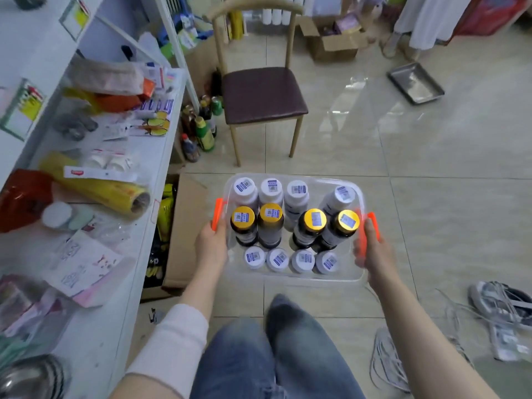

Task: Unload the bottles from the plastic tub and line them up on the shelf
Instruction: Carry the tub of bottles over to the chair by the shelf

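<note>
A clear plastic tub (339, 279) with orange handles hangs in front of me above the tiled floor. My left hand (211, 247) grips its left handle and my right hand (371, 254) grips its right handle. Inside stand several bottles: tall white ones (272, 189) along the far side, dark gold-capped ones (243, 226) across the middle, and small white ones (277, 259) along the near side. The white shelf (135, 249) runs along my left, its surface crowded with goods.
A cardboard box (184, 234) sits on the floor beside the shelf. A wooden chair (263, 93) stands ahead, with bottles (201, 131) on the floor next to it. A metal tray (414, 83), shoes (501, 302) and white cord (385, 361) lie on the floor to the right.
</note>
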Tool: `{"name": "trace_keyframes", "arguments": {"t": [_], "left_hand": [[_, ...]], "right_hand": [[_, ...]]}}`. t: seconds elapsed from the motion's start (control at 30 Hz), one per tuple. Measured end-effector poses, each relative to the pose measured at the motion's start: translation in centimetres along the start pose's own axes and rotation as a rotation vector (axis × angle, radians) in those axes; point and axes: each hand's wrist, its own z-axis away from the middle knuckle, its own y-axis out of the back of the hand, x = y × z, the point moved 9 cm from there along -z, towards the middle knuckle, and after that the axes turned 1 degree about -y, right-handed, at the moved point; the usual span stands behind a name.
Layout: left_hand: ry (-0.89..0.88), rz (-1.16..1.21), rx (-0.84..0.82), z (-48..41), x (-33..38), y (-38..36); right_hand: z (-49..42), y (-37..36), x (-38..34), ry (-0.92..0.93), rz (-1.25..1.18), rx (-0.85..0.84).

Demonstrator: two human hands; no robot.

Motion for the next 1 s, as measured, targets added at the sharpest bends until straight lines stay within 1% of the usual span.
{"name": "trace_keyframes", "arguments": {"t": [0.27,0.57,0.7,0.9,1.0], "left_hand": [[0.014,0.012,0.059,-12.1,9.4,-3.0],[-0.005,-0.016,0.042,-27.1,19.7,-5.4],[0.02,-0.022,0.055,-33.2,22.8,-6.6],[0.052,0.096,0.041,-43.3,25.8,-10.2],[0.072,0.132,0.065,-47.3,26.8,-12.0]], "right_hand": [[-12.5,-6.4,-10.5,0.039,0.082,-0.068],[-23.8,-14.3,-21.6,0.03,0.042,-0.002],[-28.9,-17.5,-25.2,0.035,0.064,-0.024],[-38.3,-22.8,-30.1,0.043,0.089,-0.064],[-43.3,-25.5,-31.8,0.033,0.116,-0.086]]}}
